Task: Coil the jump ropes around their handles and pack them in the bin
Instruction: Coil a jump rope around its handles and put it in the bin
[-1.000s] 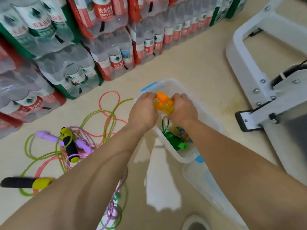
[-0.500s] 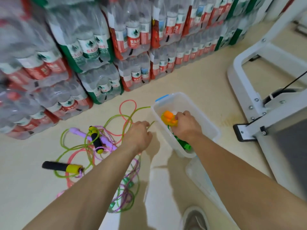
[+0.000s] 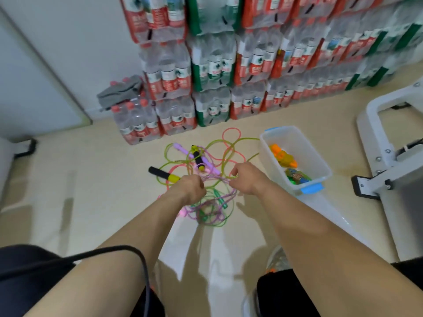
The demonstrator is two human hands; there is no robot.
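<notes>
On the beige floor, centre: jump ropes point(image 3: 212, 179), a loose tangle of pink, purple, green and yellow-green cords, uncoiled.

Left hand point(image 3: 191, 188): fingers curled tight into the tangle's near-left edge, gripping cords. I cannot tell which strand.

Right hand point(image 3: 246, 179): fingers curled, thumb and forefinger pinching the yellow-green cord point(image 3: 242, 138) at the tangle's right edge.

Handles in the heap: one black-and-yellow handle point(image 3: 163, 175) just beyond the left hand, and a second further back beside a purple handle point(image 3: 180, 148).

Bin point(image 3: 306, 145): clear plastic with blue clips, standing just right of the tangle. It holds an orange coiled rope point(image 3: 282, 157) and a green coiled rope point(image 3: 297, 177).

Against the wall: stacked bottled-water packs point(image 3: 212, 65) with red and green labels. I note white lettering, too blurred to read.

Grey cloth point(image 3: 121, 90): on the leftmost pack.

White metal frame point(image 3: 389, 156): right of the bin.
</notes>
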